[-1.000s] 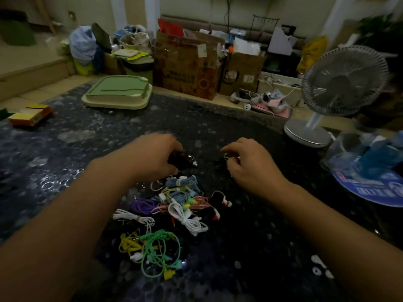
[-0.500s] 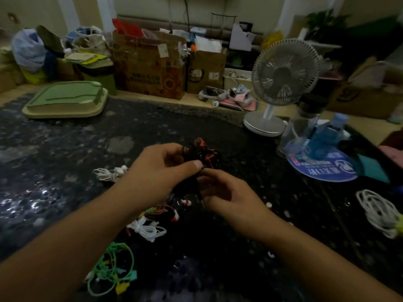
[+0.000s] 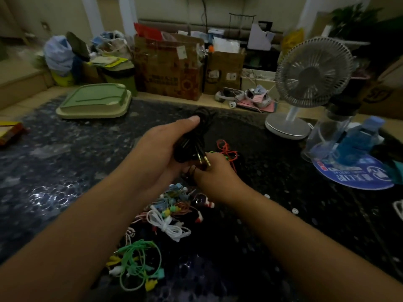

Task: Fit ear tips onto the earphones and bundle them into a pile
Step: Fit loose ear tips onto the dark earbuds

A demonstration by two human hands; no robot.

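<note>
Dark speckled tabletop (image 3: 65, 149), dim room, cardboard boxes (image 3: 168, 68) on the floor at the far edge. Left hand (image 3: 161, 149) grips a coiled black earphone bundle (image 3: 192, 140) above table centre, thumb over the top of the coil. Two gold jack plugs (image 3: 204, 159) stick out toward the right hand (image 3: 214, 173), whose fingers curl around the bundle's lower end; exact pinch not visible. Pile of coloured earphones (image 3: 168, 212) lies near, under the forearms; green set (image 3: 135, 262) nearest. Red and green cords (image 3: 226, 149) just right of the hands. White fan (image 3: 309, 81) and blue bottle (image 3: 357, 140) far right. Green tray (image 3: 93, 103) far left.
</note>
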